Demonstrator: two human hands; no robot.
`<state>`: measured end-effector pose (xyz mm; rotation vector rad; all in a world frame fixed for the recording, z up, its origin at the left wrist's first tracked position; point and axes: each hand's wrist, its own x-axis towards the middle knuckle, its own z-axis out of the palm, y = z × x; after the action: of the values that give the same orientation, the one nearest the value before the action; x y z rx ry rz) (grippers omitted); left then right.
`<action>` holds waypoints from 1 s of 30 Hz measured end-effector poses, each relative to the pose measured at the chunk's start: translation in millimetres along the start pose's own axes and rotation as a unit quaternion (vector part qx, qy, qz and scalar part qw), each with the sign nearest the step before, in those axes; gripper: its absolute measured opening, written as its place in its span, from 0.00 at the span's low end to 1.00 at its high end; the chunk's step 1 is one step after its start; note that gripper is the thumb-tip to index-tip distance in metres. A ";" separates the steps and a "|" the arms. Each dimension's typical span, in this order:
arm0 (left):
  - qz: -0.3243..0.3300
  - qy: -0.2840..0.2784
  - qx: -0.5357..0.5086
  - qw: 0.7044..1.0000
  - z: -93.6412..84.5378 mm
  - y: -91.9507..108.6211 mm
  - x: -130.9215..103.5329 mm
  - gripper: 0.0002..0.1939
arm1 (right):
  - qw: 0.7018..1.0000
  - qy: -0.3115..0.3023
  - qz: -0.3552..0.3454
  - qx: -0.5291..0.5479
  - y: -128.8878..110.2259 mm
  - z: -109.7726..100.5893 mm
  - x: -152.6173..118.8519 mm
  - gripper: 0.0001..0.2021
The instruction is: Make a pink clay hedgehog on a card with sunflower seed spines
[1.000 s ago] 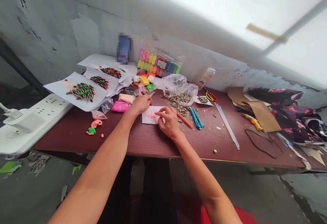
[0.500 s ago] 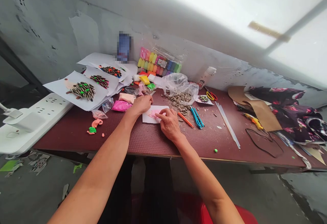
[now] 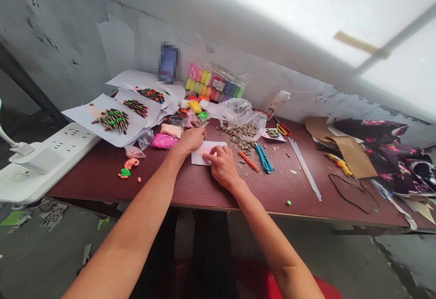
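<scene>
Pink clay (image 3: 206, 150) sits in the head view on a small white card (image 3: 195, 159), which lies flat on the dark red counter (image 3: 190, 190) between the two hands. The step in hand appears to be pressing or smoothing that clay; the next move seems to call for light, even finger pressure and a steady card.

The right grip (image 3: 223, 165) comes in from the card's four o'clock, fingers bent, its fingertips at the clay, which lies at the grip's ten o'clock; I cannot tell whether thumb and forefinger pinch it. The left grip (image 3: 194, 140) is at the card's ten o'clock, by its edge, fingers curled; whether they hold anything is hidden. From the card, striped seeds (image 3: 240, 135) lie at two o'clock, a bright pink packet (image 3: 164, 141) toward nine.
</scene>
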<state>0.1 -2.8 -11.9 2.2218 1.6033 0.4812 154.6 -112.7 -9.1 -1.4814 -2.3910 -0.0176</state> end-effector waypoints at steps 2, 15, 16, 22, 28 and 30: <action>0.000 -0.002 -0.001 1.000 0.4 -0.6 0.5 0.16 | 1.000 0.003 -0.003 0.006 0.5 0.3 -0.3 0.20; -0.002 -0.006 -0.001 1.000 -1.5 3.0 -1.9 0.16 | 1.000 0.019 -0.001 -0.005 -0.5 -0.6 -0.9 0.17; -0.002 -0.004 0.005 1.000 -1.7 3.5 -2.5 0.16 | 1.000 0.019 -0.007 -0.009 -0.8 -1.0 -1.1 0.17; -0.001 -0.007 0.019 1.000 -2.6 4.4 -3.8 0.16 | 0.999 0.032 0.002 -0.020 -0.5 -0.9 -2.0 0.17; -0.008 -0.020 0.041 0.999 -4.9 6.4 -4.2 0.17 | 0.999 0.006 0.002 -0.042 -2.3 -0.8 -0.6 0.15; -0.011 -0.027 0.050 0.998 -6.1 7.3 -4.6 0.18 | 0.999 0.007 -0.007 -0.048 -2.7 -0.9 -0.6 0.16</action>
<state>1.9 -8.8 -3.4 2.2667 1.6553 0.3376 152.8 -114.6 -7.9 -1.5016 -2.4205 -0.1468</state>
